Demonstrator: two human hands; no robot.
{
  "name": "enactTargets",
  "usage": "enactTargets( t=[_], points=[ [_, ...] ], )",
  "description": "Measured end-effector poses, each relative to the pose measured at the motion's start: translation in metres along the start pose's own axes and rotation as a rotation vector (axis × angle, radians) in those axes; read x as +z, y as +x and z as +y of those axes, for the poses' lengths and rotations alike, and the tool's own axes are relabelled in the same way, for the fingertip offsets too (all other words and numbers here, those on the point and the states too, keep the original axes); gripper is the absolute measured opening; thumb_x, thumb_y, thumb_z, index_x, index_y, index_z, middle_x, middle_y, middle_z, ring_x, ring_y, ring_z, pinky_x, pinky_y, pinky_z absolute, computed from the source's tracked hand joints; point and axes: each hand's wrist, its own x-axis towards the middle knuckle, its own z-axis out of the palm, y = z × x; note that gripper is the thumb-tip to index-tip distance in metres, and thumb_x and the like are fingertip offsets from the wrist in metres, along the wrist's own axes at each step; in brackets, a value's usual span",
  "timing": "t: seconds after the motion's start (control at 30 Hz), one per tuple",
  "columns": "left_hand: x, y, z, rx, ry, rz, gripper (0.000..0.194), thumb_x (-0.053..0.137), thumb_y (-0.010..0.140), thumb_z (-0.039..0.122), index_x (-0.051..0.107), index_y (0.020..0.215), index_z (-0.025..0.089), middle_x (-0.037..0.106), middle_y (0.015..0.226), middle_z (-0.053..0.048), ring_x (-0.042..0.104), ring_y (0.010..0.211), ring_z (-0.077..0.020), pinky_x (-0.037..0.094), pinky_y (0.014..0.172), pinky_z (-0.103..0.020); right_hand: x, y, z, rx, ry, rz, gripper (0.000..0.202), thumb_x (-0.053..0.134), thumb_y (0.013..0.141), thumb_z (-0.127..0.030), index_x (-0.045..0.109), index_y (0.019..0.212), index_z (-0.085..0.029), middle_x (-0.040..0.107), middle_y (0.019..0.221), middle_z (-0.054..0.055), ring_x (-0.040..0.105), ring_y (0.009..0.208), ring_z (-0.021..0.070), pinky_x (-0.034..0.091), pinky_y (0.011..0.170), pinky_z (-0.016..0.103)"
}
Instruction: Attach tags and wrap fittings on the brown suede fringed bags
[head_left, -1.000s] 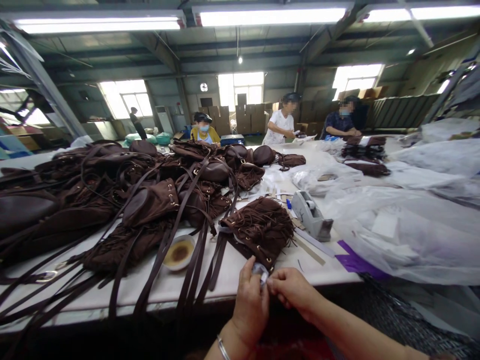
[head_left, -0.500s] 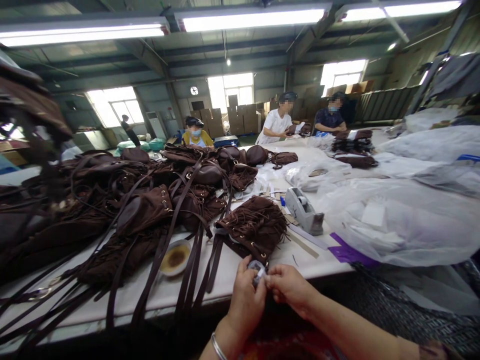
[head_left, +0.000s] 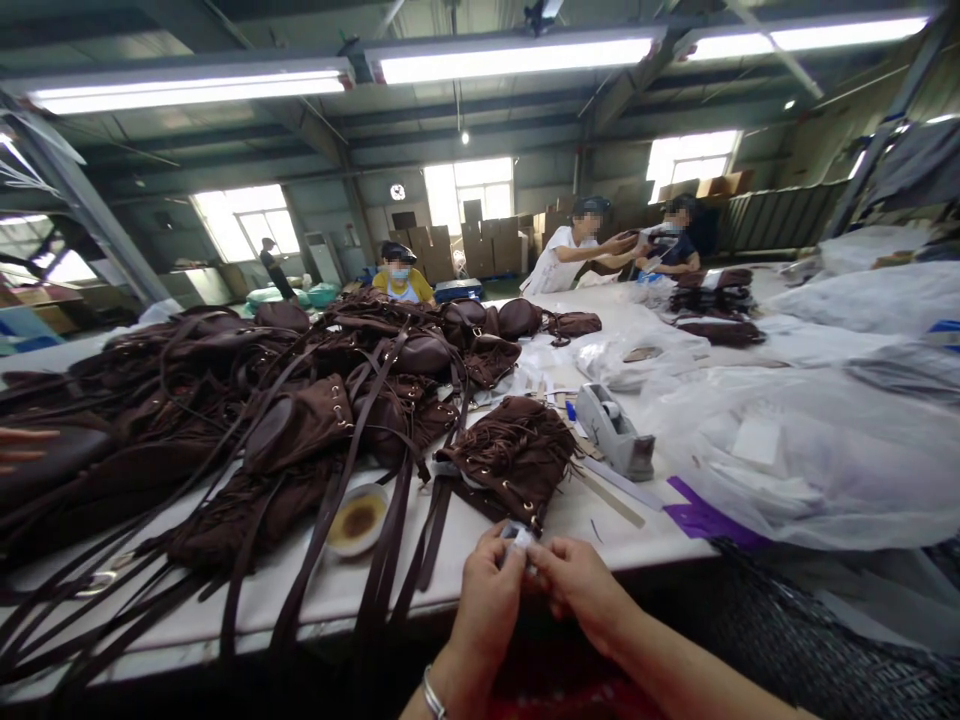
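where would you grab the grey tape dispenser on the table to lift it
Grip the grey tape dispenser across its two long flat sides, near the middle of the body, coming down from above. It sits upright on the white table with its low cutter end toward the table edge, and its top is uncovered; white plastic bags crowd its right side.

A single head-worn camera looks forward and slightly down along a long white worktable [head_left: 480, 560]. Its near edge lies close below; the far end, windows and ceiling lights sit well off.
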Motion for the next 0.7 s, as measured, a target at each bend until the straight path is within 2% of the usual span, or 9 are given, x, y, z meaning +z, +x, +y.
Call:
enactTargets(
  t=[0.13, 0.23, 0.3, 0.47, 0.57, 0.63, 0.7],
  points=[
    [0.003, 0.000, 0.002, -0.152, -0.242, -0.045, 0.038, 0.076, 0.073, 0.049, 0.068, 0.069, 0.012, 0.068, 0.086, -0.008, 0.060, 0.066, -0.0145, 0.052, 0.065, -0.028, -0.003, -0.002, -0.001, -0.025, 0.154, -0.115, 0.052, 0.081, 0.065, -0.061, 0.054, 0.070, -0.017, 0.057, 0.056, -0.005, 0.041, 0.043, 0.0047, 0.032, 0.042, 0.020],
    [0.003, 0.001, 0.003, -0.224, -0.405, -0.076, 0.036, 0.079, 0.070, 0.045, 0.068, 0.075, 0.011, 0.061, 0.068, -0.002, 0.053, 0.057, -0.0106, 0.050, 0.061, -0.026, -0.005, -0.003, -0.002, -0.017, 0.220, -0.175, 0.046, 0.084, 0.066, -0.053, 0.058, 0.073, -0.016, 0.058, 0.058, -0.004, 0.039, 0.044, 0.0039, 0.034, 0.044, 0.019],
    [0.002, 0.002, 0.004, -0.235, -0.453, -0.098, 0.035, 0.080, 0.070, 0.042, 0.068, 0.077, 0.011, 0.060, 0.066, -0.001, 0.053, 0.057, -0.0104, 0.050, 0.060, -0.026, -0.006, -0.004, -0.002, -0.004, 0.251, -0.200, 0.045, 0.085, 0.065, -0.051, 0.059, 0.073, -0.015, 0.059, 0.059, -0.004, 0.037, 0.044, 0.0033, 0.034, 0.044, 0.020],
    [0.002, 0.002, 0.002, -0.266, -0.495, -0.114, 0.034, 0.080, 0.070, 0.041, 0.067, 0.079, 0.011, 0.061, 0.071, -0.002, 0.055, 0.061, -0.0106, 0.049, 0.061, -0.024, -0.004, 0.000, 0.000, 0.006, 0.246, -0.196, 0.051, 0.082, 0.066, -0.060, 0.056, 0.071, -0.017, 0.058, 0.058, -0.004, 0.034, 0.042, 0.0032, 0.033, 0.043, 0.020],
    [0.004, 0.003, -0.002, -0.263, -0.512, -0.103, 0.032, 0.077, 0.073, 0.041, 0.065, 0.078, 0.012, 0.058, 0.069, -0.001, 0.053, 0.059, -0.0099, 0.046, 0.059, -0.023, -0.004, 0.004, 0.002, 0.025, 0.257, -0.206, 0.051, 0.085, 0.063, -0.056, 0.052, 0.070, -0.018, 0.056, 0.055, -0.005, 0.033, 0.042, 0.0030, 0.029, 0.043, 0.019],
    [0.005, 0.004, -0.006, -0.243, -0.471, -0.087, 0.029, 0.071, 0.077, 0.042, 0.065, 0.081, 0.014, 0.058, 0.069, -0.001, 0.053, 0.059, -0.0112, 0.047, 0.059, -0.025, -0.005, 0.004, 0.003, 0.041, 0.279, -0.223, 0.049, 0.087, 0.061, -0.051, 0.052, 0.070, -0.018, 0.055, 0.055, -0.006, 0.032, 0.043, 0.0029, 0.029, 0.043, 0.019],
    [0.006, 0.004, -0.008, -0.177, -0.307, -0.048, 0.028, 0.064, 0.083, 0.042, 0.065, 0.080, 0.015, 0.062, 0.079, -0.005, 0.058, 0.066, -0.0153, 0.051, 0.064, -0.029, -0.006, 0.003, 0.004, 0.047, 0.302, -0.232, 0.046, 0.084, 0.063, -0.051, 0.054, 0.072, -0.018, 0.057, 0.058, -0.004, 0.036, 0.044, 0.0041, 0.030, 0.044, 0.019]
  ],
)
